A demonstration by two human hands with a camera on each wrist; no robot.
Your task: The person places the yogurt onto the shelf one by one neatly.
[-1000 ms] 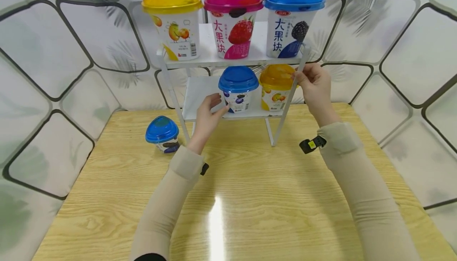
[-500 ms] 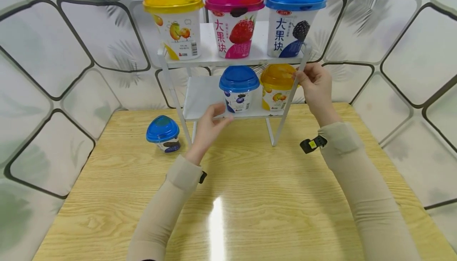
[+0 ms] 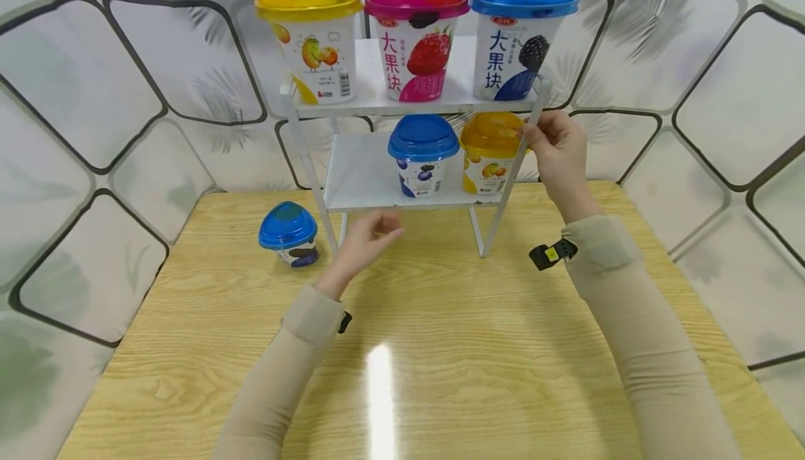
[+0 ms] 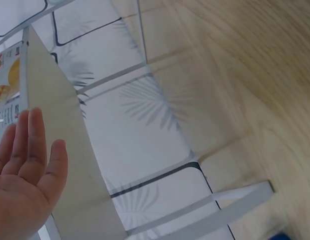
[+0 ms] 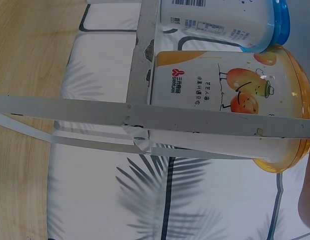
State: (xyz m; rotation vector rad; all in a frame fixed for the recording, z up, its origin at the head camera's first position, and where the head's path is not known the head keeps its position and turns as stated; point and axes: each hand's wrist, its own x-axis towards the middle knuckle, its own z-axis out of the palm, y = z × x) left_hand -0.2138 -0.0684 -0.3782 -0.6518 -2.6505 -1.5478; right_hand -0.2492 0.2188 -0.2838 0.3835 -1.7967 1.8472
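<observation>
A white two-tier rack [image 3: 377, 203] stands on the table and holds several yogurt cups. On its lower shelf are a blue-lidded yogurt cup [image 3: 423, 152] and, to the right, an orange-lidded yogurt cup [image 3: 487, 156]. My left hand [image 3: 367, 240] holds nothing, just below and in front of the lower shelf's edge; the left wrist view shows its fingers [image 4: 35, 140] extended. My right hand [image 3: 556, 149] pinches the rack's right front post, close beside the orange lid. That hand is mostly outside the right wrist view, with one finger [image 5: 307, 195] at the edge.
Yellow-lidded [image 3: 308, 33], pink-lidded [image 3: 415, 33] and blue-lidded [image 3: 525, 30] yogurt cups stand on the top shelf. Another blue-lidded cup [image 3: 288, 233] sits on the wooden table [image 3: 453, 348], left of the rack. Patterned panels [image 3: 717, 103] enclose the table's back and sides.
My left hand has drawn away from the blue-lidded cup on the lower shelf, down and toward me. That cup stays in place, and my right hand keeps its position at the post.
</observation>
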